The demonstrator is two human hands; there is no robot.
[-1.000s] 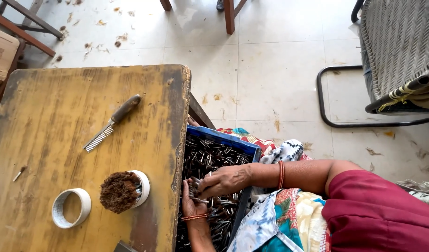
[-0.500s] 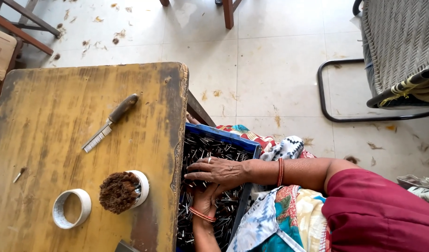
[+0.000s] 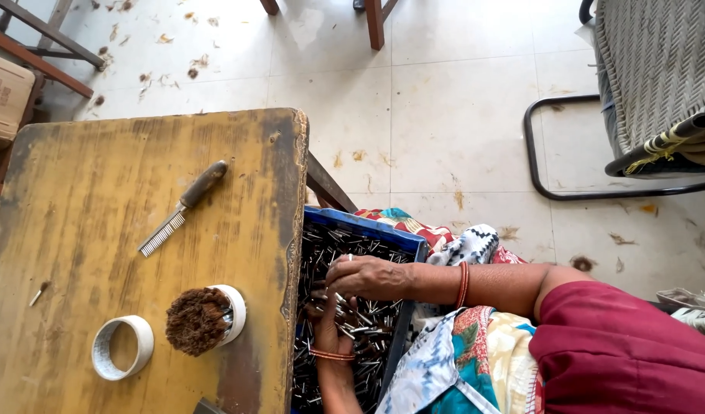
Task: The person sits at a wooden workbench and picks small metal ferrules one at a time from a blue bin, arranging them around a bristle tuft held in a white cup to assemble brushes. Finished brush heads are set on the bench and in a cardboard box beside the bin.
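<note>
Right hand (image 3: 368, 277) palm down, fingers curled over a clutch of small metal pins (image 3: 351, 316); left hand (image 3: 327, 326) beneath, cupped upward, holding the same pins. Both inside the blue crate (image 3: 402, 239) on the lap, against the worn yellow table (image 3: 84, 230). Further left: fibre-filled cup (image 3: 203, 318), tape roll (image 3: 122, 347), metal comb (image 3: 184, 208).

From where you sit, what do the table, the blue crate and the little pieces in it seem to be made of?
Table: wood, worn yellowish finish, chipped dark edge.
Blue crate: likely plastic, with a uniform moulded rim.
Little pieces: probably metal, thin, grey and glinting.
</note>
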